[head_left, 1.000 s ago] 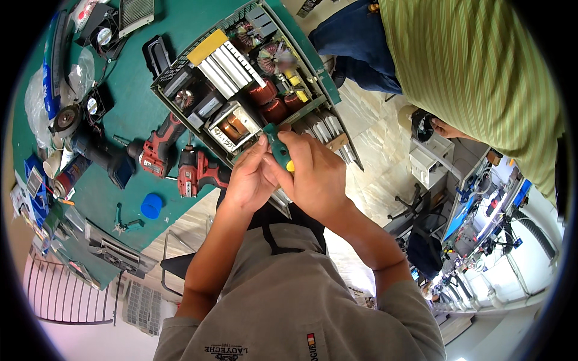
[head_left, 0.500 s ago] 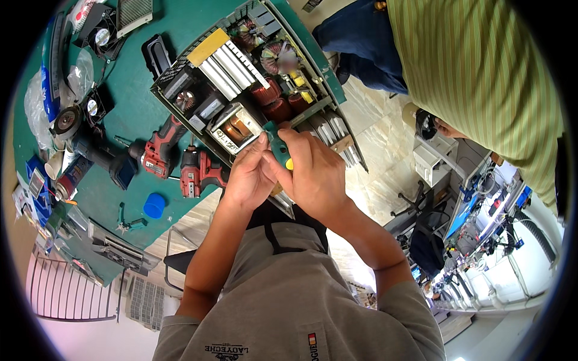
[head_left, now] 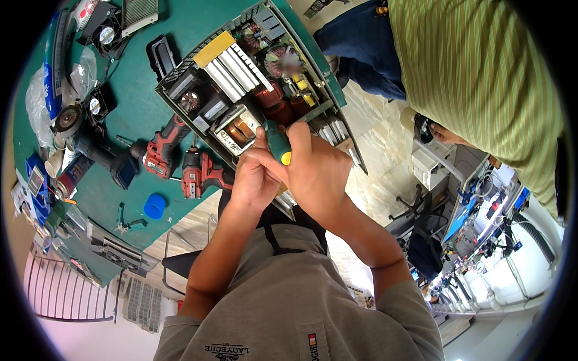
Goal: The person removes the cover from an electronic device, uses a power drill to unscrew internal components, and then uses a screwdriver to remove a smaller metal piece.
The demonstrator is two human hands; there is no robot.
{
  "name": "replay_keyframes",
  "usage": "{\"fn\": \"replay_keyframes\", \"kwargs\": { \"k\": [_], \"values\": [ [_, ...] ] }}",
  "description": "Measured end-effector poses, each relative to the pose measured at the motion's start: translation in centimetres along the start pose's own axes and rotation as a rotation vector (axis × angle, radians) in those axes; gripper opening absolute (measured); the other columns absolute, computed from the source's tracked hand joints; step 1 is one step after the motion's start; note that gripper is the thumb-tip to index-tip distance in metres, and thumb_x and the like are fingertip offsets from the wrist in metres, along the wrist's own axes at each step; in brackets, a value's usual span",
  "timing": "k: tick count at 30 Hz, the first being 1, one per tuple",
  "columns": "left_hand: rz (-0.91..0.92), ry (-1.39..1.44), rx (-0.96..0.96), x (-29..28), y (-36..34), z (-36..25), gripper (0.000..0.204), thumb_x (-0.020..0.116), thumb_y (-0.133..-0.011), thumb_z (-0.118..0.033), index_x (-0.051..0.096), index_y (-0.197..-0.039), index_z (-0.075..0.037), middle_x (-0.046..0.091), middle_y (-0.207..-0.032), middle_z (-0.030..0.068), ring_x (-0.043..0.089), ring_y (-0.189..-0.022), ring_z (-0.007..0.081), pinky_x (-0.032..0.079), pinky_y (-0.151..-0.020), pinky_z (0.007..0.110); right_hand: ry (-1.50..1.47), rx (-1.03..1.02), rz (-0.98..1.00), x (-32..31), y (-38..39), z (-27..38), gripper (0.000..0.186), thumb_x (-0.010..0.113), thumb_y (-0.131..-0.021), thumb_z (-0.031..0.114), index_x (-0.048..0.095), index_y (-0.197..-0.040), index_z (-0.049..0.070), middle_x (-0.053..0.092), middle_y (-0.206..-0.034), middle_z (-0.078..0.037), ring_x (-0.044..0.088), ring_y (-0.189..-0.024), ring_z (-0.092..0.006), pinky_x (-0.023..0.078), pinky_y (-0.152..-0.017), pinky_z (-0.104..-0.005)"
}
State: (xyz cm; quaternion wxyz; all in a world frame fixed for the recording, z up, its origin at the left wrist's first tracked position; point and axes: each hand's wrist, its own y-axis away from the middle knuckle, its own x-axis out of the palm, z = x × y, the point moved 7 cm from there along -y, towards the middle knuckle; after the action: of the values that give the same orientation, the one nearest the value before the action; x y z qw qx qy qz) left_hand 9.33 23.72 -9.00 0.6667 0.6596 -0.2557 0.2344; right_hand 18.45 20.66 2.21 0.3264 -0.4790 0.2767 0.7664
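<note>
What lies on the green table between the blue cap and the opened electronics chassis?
In the head view, two red cordless drills lie between the blue cap and the chassis.

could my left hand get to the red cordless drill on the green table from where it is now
Probably yes. The left hand is at the screwdriver over the open power supply unit, and the red cordless drill lies just to its left on the green table, with nothing visible between them. It would have to let go first.

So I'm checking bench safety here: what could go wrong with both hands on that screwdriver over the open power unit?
The screwdriver could slip off onto nearby copper coils, since the right hand and left hand crowd its handle. The open unit overhangs the green table edge, so hard pressing might tip it.
</note>
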Motion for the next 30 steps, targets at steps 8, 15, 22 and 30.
{"fn": "replay_keyframes", "kwargs": {
  "k": [8, 15, 22, 30],
  "values": [
    [-0.045, -0.050, 0.047, 0.0, 0.1, -0.3, 0.033, 0.051, -0.102, -0.037, 0.061, -0.106, -0.006, 0.068, -0.098, 0.0035, 0.065, -0.086, 0.0127, 0.052, -0.079, 0.028, -0.189, 0.004, -0.076, 0.4, 0.5, -0.5, 0.039, 0.077, -0.082, 0.029, 0.059, -0.107, 0.005, 0.066, -0.075, -0.012, 0.066, -0.063, -0.0279, 0.052, -0.054, -0.0356],
    [0.017, -0.127, -0.033, -1.4, 0.1, -0.1, 0.038, 0.051, -0.101, -0.037, 0.058, -0.120, -0.005, 0.065, -0.110, 0.0049, 0.063, -0.099, 0.0157, 0.050, -0.089, 0.032, -0.235, -0.036, 0.005, 0.6, 0.6, -0.4, 0.036, 0.076, -0.082, 0.020, 0.058, -0.109, 0.004, 0.067, -0.088, -0.014, 0.067, -0.070, -0.0304, 0.053, -0.059, -0.0374],
    [-0.029, -0.098, -0.014, -0.8, 0.3, -0.2, 0.029, 0.055, -0.100, -0.031, 0.062, -0.112, -0.005, 0.068, -0.101, 0.0045, 0.066, -0.090, 0.0134, 0.054, -0.082, 0.028, -0.242, -0.047, 0.014, 0.9, 1.0, -0.7, 0.035, 0.076, -0.082, 0.019, 0.058, -0.109, 0.004, 0.067, -0.088, -0.014, 0.066, -0.070, -0.0309, 0.053, -0.060, -0.0379],
    [0.006, -0.097, -0.017, -0.7, 0.2, -0.2, 0.030, 0.053, -0.101, -0.034, 0.061, -0.113, -0.007, 0.068, -0.102, 0.0032, 0.065, -0.090, 0.0119, 0.053, -0.081, 0.027, -0.186, -0.039, -0.024, 0.6, 0.9, -0.4, 0.037, 0.078, -0.081, 0.026, 0.059, -0.106, 0.004, 0.066, -0.080, -0.012, 0.066, -0.065, -0.0277, 0.051, -0.055, -0.0357]
  ]
}}
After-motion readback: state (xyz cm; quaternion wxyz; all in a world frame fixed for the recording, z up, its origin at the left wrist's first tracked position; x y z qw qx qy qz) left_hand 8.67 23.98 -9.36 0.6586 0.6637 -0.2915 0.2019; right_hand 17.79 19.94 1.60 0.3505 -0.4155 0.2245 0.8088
